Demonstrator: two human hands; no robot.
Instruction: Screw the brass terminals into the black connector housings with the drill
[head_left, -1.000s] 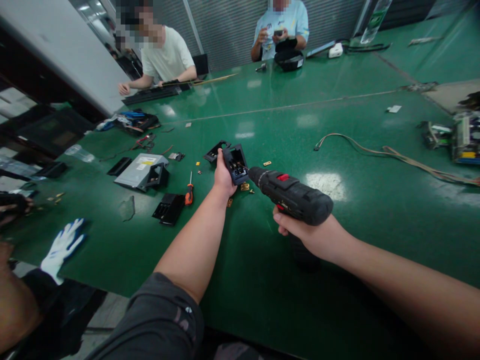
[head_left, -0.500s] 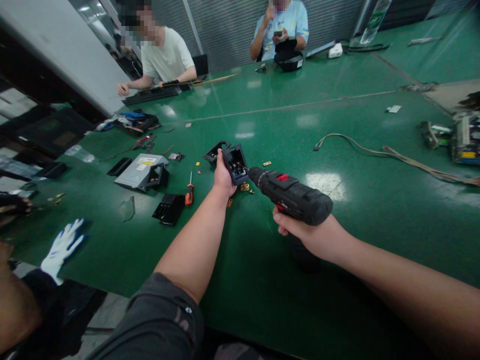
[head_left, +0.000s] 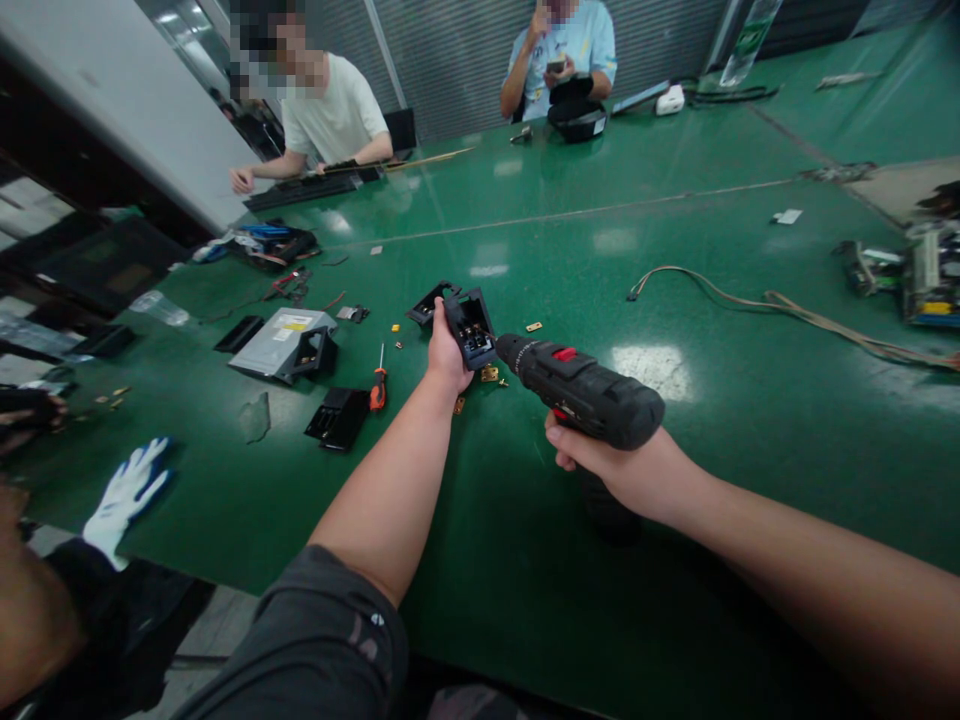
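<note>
The cordless drill (head_left: pixel 581 392) sits nearly level in the right hand (head_left: pixel 626 475), its long axis running across the green surface (head_left: pixel 525 580), nose pointing left. The nose is at or just beside the black plastic housing (head_left: pixel 470 330); which, cannot tell. The housing stands tilted up, open side upward, clenched in the left hand (head_left: pixel 444 352). The right fingers (head_left: pixel 562 440) grasp the drill. Both match the earlier frames, mid-surface.

left hand (head_left: pixel 448 355) upright, right hand (head_left: pixel 611 470) seemingly clenched
</note>
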